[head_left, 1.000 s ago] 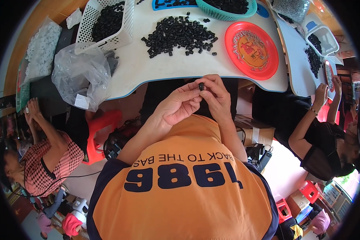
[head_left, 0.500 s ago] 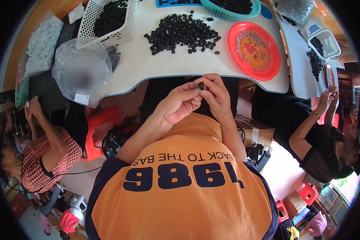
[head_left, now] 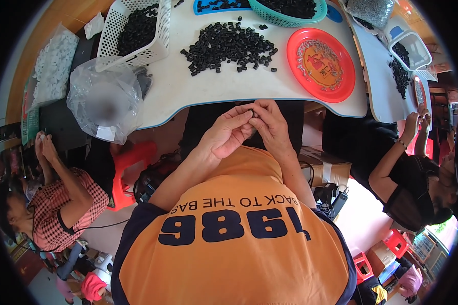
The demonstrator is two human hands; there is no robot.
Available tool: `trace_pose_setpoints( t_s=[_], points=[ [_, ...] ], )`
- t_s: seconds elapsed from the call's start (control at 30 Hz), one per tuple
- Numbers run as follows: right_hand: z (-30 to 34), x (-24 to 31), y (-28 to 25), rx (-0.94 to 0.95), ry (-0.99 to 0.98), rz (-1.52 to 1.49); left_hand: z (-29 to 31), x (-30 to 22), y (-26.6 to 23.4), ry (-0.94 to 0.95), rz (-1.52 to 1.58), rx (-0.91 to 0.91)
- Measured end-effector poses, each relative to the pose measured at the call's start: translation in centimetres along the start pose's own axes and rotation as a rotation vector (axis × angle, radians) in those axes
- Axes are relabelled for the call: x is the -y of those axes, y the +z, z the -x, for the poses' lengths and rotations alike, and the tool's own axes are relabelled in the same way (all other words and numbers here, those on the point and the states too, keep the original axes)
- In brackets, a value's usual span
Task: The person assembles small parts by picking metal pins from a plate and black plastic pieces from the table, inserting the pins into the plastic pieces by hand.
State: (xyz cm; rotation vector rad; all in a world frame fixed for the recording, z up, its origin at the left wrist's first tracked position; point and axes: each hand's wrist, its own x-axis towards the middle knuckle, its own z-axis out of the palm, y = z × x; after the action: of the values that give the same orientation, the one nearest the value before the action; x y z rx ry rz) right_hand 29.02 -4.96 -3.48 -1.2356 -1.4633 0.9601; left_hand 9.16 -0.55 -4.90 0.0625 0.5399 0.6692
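In front of my chest, just off the table's near edge, my left hand (head_left: 228, 133) and my right hand (head_left: 273, 128) meet fingertip to fingertip. Both pinch a small black cylindrical piece (head_left: 252, 112), mostly covered by the fingers. Beyond them on the white table (head_left: 208, 92) lies a loose pile of similar black pieces (head_left: 229, 48). A red round plate (head_left: 295, 75) to the right of the pile holds many small, thin, silvery parts. Whether one of those parts is in my fingers cannot be seen.
A white perforated basket (head_left: 161, 38) and a teal basket (head_left: 285, 18) hold black pieces. A blue tray (head_left: 201, 11) lies at the back. At left are a clear plastic bag (head_left: 107, 99) and a bag of white pieces (head_left: 56, 63). Co-workers sit left (head_left: 81, 195) and right (head_left: 407, 185).
My fingers have closed further over the black piece, so less of it shows. The view has shifted slightly; the pile and plate look unchanged.
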Motion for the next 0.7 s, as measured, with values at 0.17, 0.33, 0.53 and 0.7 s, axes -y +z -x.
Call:
trace_pose_setpoints(
  t_s=[0.17,0.33,0.53,0.7],
  points=[
    [-0.5,-1.1,0.8,-0.072,0.005,0.005,-1.3,0.0,-1.1,-0.020,0.040,0.042],
    [-0.5,-2.4,0.5,-0.059,0.097,-0.112,-1.1,0.3,-1.1,0.016,0.056,-0.010],
    [-2.2,-3.9,-3.1,-0.188,0.197,0.166,-0.8,-7.9,-1.0,0.207,0.078,-0.107],
    [-6.5,-7.2,-4.4,-0.287,-0.060,0.637,0.5,-26.2,3.5,0.676,0.092,-0.018]
  ],
)
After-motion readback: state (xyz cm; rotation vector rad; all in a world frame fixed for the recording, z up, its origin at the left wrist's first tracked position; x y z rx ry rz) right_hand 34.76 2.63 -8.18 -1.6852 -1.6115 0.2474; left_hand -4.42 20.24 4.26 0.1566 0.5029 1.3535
